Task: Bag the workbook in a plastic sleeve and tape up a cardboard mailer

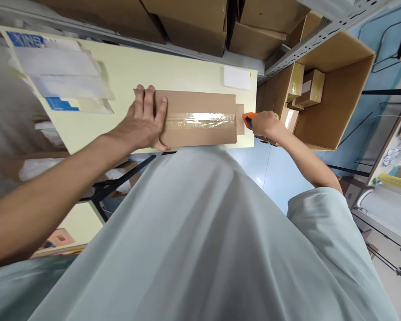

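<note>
A flat brown cardboard box (200, 100) lies on the pale yellow table (127, 71), with a strip of clear tape (203, 119) running along its middle seam. My left hand (143, 122) lies flat on the box's left end, fingers stretched out and pressing down. My right hand (265, 126) is closed round an orange tape dispenser (249, 117) at the box's right end, just past the table's edge.
Clear plastic sleeves and blue-printed sheets (62, 73) lie at the table's far left. A white label (237, 78) sits near the back right corner. An open carton (334, 84) with small taped boxes stands to the right. Shelving with cartons (194, 22) lines the back.
</note>
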Motion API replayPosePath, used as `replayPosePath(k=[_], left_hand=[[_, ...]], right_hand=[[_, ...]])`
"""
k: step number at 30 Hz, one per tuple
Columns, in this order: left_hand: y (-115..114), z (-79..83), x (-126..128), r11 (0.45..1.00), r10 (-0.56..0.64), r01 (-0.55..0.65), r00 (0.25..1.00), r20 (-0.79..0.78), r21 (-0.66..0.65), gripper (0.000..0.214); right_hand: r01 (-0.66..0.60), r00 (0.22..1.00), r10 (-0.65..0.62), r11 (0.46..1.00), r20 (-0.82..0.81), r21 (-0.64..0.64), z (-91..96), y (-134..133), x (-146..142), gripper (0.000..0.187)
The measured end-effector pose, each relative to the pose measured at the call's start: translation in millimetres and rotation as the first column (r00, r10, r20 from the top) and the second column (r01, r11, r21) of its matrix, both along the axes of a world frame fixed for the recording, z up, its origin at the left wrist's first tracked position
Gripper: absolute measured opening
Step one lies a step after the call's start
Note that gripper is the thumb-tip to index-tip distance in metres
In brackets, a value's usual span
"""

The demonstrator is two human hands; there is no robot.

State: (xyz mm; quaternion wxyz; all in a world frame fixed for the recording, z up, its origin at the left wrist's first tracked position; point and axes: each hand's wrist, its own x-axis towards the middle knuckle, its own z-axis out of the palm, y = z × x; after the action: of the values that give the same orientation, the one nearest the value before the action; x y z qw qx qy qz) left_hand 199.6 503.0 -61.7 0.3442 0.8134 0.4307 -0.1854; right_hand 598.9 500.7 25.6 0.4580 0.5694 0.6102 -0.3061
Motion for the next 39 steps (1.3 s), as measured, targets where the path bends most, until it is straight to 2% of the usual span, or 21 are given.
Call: replayPosePath(k=[2, 4, 9, 12, 14, 17, 20, 24, 27, 30, 32, 34, 37, 39], left_hand=[[0.1, 3.2, -9.5, 0.998, -0.031, 0.027, 0.997, 0.072, 0.054, 0.181], [0.8, 5.6, -23.7, 0.995, -0.038, 0.026, 0.991, 0.127, 0.095, 0.176], [4.8, 12.8, -61.6, 0.991, -0.019, -0.004, 0.985, 0.172, 0.131, 0.167], [8.3, 31.8, -64.0, 0.981, -0.026, -0.012, 0.981, 0.191, 0.194, 0.163], [13.9, 50.6, -52.8, 0.963, -0.054, -0.031, 0.952, 0.301, 0.269, 0.162], [32.8, 80.9, -26.4, 0.907, -0.190, -0.030, 0.861, 0.471, 0.421, 0.163], [64.8, 106.3, -5.1, 0.848, -0.267, -0.092, 0.776, 0.571, 0.521, 0.162], [121.4, 129.7, -0.8, 0.808, -0.187, -0.247, 0.754, 0.630, 0.535, 0.168], [162.2, 147.4, -12.6, 0.789, -0.080, -0.336, 0.775, 0.627, 0.514, 0.162], [186.0, 161.9, -27.1, 0.793, -0.007, -0.370, 0.789, 0.614, 0.485, 0.152], [188.1, 163.5, -33.9, 0.793, 0.003, -0.375, 0.790, 0.613, 0.480, 0.146], [180.2, 157.5, -36.8, 0.791, -0.001, -0.379, 0.784, 0.620, 0.480, 0.143], [157.7, 141.1, -34.1, 0.801, 0.022, -0.397, 0.768, 0.641, 0.448, 0.140], [140.8, 130.4, -29.1, 0.820, 0.062, -0.408, 0.760, 0.647, 0.401, 0.136]], right_hand=[[0.057, 0.995, -0.060, 0.997, 0.077, 0.044, 1.0, -9.7, -11.4, 0.014], [0.113, 0.988, -0.122, 0.989, 0.093, 0.091, 10.8, -15.5, -19.2, 0.018], [0.093, 0.993, -0.112, 0.939, 0.038, 0.332, 61.1, -18.0, -43.2, 0.035], [0.141, 0.989, -0.143, 0.867, -0.032, 0.477, 90.5, -9.9, -73.5, 0.044], [0.192, 0.981, -0.172, 0.823, -0.087, 0.535, 106.4, 2.8, -100.7, 0.049], [0.244, 0.969, -0.173, 0.766, -0.175, 0.595, 129.2, 33.4, -148.7, 0.051], [0.250, 0.964, -0.115, 0.707, -0.241, 0.661, 153.3, 72.9, -196.9, 0.051], [0.212, 0.950, 0.043, 0.641, -0.310, 0.738, 177.3, 133.2, -242.9, 0.048], [0.187, 0.931, 0.128, 0.637, -0.342, 0.748, 186.5, 179.8, -264.1, 0.047], [0.135, 0.929, 0.185, 0.636, -0.320, 0.760, 190.7, 219.7, -281.6, 0.047], [0.103, 0.936, 0.199, 0.635, -0.291, 0.766, 190.8, 238.6, -291.2, 0.046], [0.089, 0.944, 0.190, 0.640, -0.269, 0.764, 187.9, 251.2, -297.9, 0.042], [0.086, 0.951, 0.178, 0.635, -0.253, 0.768, 179.4, 263.0, -302.8, 0.037], [0.087, 0.951, 0.180, 0.623, -0.252, 0.777, 172.5, 268.2, -303.3, 0.041]])
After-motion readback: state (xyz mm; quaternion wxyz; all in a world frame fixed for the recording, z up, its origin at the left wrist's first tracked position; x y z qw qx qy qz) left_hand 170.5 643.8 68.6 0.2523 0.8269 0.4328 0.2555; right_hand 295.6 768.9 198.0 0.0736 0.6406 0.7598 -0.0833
